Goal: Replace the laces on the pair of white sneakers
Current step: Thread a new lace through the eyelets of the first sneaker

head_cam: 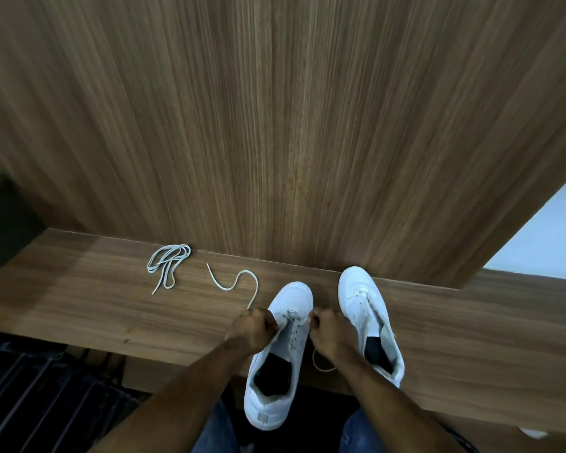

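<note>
Two white sneakers stand toes-forward on a narrow wooden ledge. The left sneaker overhangs the ledge's near edge, with a white lace across its lowest eyelets. My left hand pinches the lace's left part, which trails off in a curve across the ledge. My right hand pinches the other end beside the tongue; a loop hangs below it. The right sneaker stands unlaced beside my right hand. A bunched grey-white lace lies at the ledge's back left.
A tall wooden panel rises directly behind the ledge. A dark ribbed object sits below the ledge at the lower left. My blue jeans show at the bottom. A pale wall or floor appears at right.
</note>
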Demonstrator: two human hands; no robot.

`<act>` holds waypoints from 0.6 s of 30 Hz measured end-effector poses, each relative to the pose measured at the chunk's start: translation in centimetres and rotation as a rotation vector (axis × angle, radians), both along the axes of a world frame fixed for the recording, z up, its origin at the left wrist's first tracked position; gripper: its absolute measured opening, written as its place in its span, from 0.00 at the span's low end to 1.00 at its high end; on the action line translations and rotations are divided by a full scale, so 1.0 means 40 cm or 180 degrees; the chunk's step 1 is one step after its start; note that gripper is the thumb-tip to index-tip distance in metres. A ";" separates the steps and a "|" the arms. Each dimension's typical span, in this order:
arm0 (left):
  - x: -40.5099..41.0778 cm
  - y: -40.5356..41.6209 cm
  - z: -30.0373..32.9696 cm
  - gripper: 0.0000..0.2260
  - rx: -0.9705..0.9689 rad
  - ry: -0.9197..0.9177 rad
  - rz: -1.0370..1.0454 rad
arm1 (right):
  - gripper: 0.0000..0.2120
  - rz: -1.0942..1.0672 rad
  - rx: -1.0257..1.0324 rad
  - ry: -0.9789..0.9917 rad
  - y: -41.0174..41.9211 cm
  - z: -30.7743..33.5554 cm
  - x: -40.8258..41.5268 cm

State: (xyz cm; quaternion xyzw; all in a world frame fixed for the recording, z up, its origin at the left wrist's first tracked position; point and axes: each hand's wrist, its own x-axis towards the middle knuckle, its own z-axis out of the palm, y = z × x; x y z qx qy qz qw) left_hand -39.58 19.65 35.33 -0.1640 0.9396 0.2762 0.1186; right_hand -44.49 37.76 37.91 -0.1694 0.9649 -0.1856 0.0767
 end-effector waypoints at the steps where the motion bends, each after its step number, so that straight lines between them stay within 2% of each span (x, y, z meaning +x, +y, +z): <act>1: 0.004 0.007 0.004 0.09 -0.0043 0.0007 0.0029 | 0.11 0.0001 0.0004 -0.0010 -0.003 0.004 -0.005; 4: 0.006 0.013 0.006 0.06 0.0199 0.0013 0.0179 | 0.11 0.0058 0.0067 0.0000 -0.008 0.016 -0.022; 10: 0.009 0.042 0.007 0.11 0.2124 0.0133 0.1073 | 0.11 0.0016 0.0095 -0.0001 -0.009 0.022 -0.048; 12: 0.016 0.053 -0.005 0.12 0.2494 0.0194 0.1303 | 0.11 0.0021 0.0047 -0.0104 -0.009 0.021 -0.049; 15: 0.023 0.041 -0.026 0.13 0.2392 0.0303 0.1108 | 0.11 0.0092 0.0100 -0.0112 0.005 0.016 -0.043; 18: 0.023 0.018 -0.024 0.10 0.1434 0.0349 0.0503 | 0.10 0.0258 0.0229 0.0028 0.030 0.012 -0.044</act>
